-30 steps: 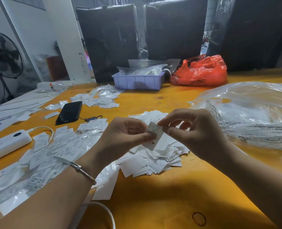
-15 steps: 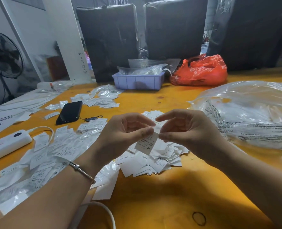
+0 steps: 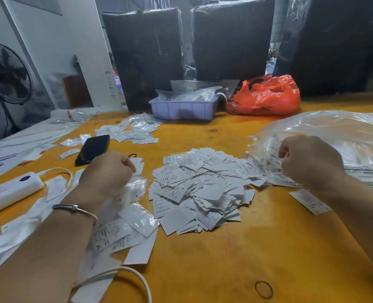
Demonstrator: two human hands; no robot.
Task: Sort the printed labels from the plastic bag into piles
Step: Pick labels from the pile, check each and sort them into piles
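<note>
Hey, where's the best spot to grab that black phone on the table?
Pinch the black phone across its two long edges, coming from above. It lies flat and face up, so no underside is reachable; its near end, toward the left hand, looks free of labels.

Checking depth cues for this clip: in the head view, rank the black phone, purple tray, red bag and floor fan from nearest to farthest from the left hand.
From the left hand:
1. Phone, just beyond the knuckles, slightly left.
2. Tray, farther back on the table, to the right.
3. Fan and red bag: both clearly farther than the tray, fan off the table's left, bag back right; too close to call.
</note>
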